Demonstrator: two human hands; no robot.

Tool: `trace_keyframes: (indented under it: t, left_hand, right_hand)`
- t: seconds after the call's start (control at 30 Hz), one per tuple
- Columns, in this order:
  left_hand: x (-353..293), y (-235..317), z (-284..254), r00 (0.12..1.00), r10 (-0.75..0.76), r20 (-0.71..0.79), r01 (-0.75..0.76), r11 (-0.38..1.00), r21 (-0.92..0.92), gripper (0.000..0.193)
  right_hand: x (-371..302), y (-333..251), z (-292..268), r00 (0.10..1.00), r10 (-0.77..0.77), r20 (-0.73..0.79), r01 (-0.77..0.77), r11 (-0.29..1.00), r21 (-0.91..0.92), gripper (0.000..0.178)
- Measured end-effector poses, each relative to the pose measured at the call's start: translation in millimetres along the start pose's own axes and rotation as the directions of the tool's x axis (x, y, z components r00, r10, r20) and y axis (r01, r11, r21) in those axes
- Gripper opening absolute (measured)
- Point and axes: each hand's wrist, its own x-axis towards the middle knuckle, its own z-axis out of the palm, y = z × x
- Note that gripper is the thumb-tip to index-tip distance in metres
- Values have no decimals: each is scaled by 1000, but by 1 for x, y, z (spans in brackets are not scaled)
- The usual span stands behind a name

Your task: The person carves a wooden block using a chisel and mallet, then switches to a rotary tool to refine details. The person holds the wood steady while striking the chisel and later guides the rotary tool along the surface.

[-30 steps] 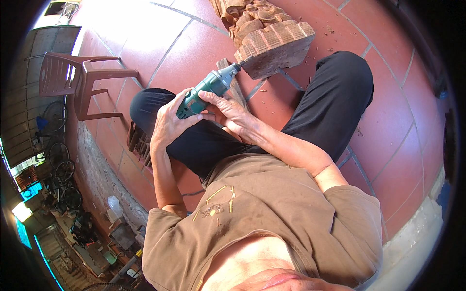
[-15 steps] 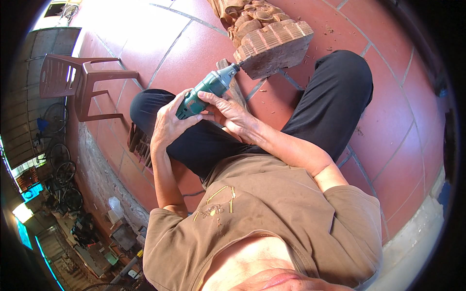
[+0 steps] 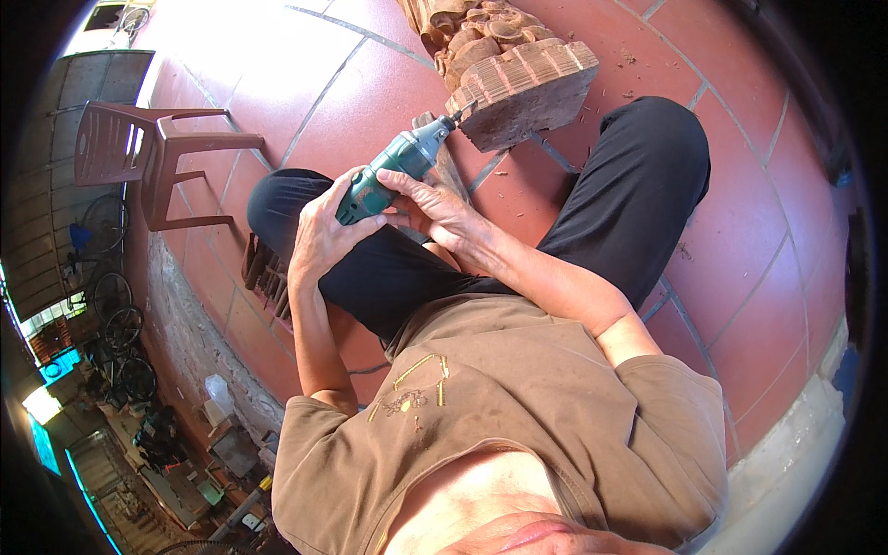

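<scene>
A green handheld die grinder (image 3: pixel 393 176) with a grey nose lies between my two hands above my bent leg. Its thin bit (image 3: pixel 464 110) points away and to the right, by the near left corner of a carved wooden piece (image 3: pixel 527 88). From that view I cannot tell whether the bit touches the wood. My left hand (image 3: pixel 321 231) is wrapped round the rear of the grinder. My right hand (image 3: pixel 437 211) grips its body from the other side, thumb on top. The carving rests on the floor with its flat, ridged base toward me; its far end is cut off by the picture's edge.
A brown plastic chair (image 3: pixel 157 153) lies at the left. A wooden stick (image 3: pixel 450 171) is on the tiled floor (image 3: pixel 749 231) behind the grinder. Several carving tools (image 3: pixel 265 282) sit beside my left leg. Wood chips are scattered around the carving. Bicycles and a cluttered bench stand far left.
The grinder's nose has shifted very slightly, and its bit shows more clearly beside the carving's corner. Both hands keep their hold.
</scene>
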Motion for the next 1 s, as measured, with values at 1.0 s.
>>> trace_keyframes:
  t: [1.0]
  left_hand:
    - [2, 1, 3, 999, -14, -36, 14, 1000, -1, 63]
  right_hand:
    - [1, -8, 3, 999, -39, 14, 40, 997, -64, 29]
